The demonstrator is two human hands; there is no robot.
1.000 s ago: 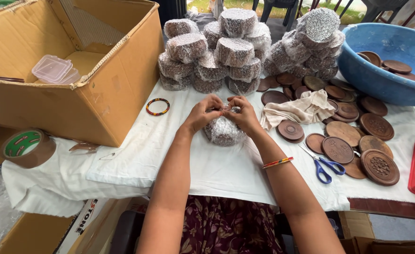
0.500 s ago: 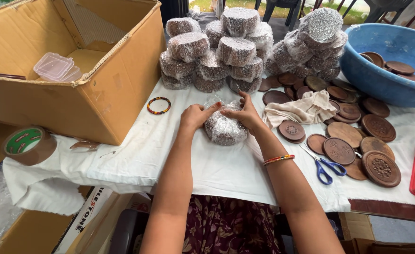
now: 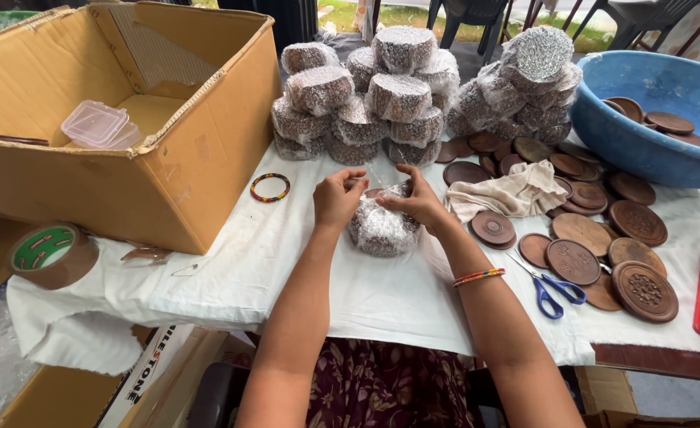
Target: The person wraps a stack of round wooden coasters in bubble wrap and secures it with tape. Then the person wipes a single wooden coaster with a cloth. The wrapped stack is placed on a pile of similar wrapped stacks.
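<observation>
Bubble wrap covers the round bundle [image 3: 382,228] at the middle of the white tablecloth [image 3: 247,261], and both hands are at its top. The left hand [image 3: 338,196] pinches the loose wrap at the upper left edge with thumb and fingertips drawn together, while the right hand [image 3: 417,200] lies curled over the upper right, fingers pressing the wrap down against the bundle. Held this way, from two sides, the bundle sits steady on the cloth and the free ends of the wrap are gathered at its crown. The right wrist wears a striped bangle [image 3: 478,277].

Just behind the hands stands a stack of wrapped bundles [image 3: 366,99] of the same kind, piled in tiers, with a second pile [image 3: 524,87] to its right; they are kept at the far edge, apart from the open working space. To the right lie bare carved wooden discs [image 3: 608,254], spread flat near a crumpled beige cloth [image 3: 516,194], within easy reach of the right hand. Blue-handled scissors [image 3: 552,287] rest among them. A blue basin [image 3: 643,135] farther right holds more discs. On the left, an open cardboard box [image 3: 128,158] holds a clear plastic container [image 3: 96,125]; a beaded ring [image 3: 270,188] lies beside the box, and a roll of brown tape [image 3: 53,255] sits at the table's left corner.
</observation>
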